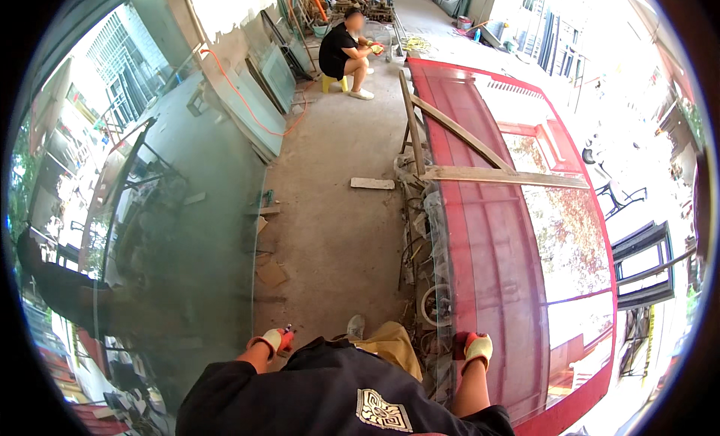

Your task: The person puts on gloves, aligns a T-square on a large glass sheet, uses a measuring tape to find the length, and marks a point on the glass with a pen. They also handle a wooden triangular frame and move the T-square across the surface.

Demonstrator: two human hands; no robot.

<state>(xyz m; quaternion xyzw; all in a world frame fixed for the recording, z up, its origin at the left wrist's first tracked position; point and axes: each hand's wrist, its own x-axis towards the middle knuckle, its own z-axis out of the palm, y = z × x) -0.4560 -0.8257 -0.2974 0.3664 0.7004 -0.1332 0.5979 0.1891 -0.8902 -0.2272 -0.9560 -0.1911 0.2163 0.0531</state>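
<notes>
My left hand, in a pale glove with an orange-red palm, is closed round a small dark tool with a short tip. It is beside the right edge of a large greenish glass sheet. My right hand, gloved alike, rests curled on the near left part of a glass sheet lying over a red-covered table; what its fingers hold, if anything, is hidden. Farther along that glass lies a wooden triangular frame of joined strips, partly overhanging the left edge.
Between the glass sheets runs a concrete aisle with a pale block on it. Cables and clutter line the table's left side. A person sits on a yellow stool. Glass panes and an orange hose are by the wall.
</notes>
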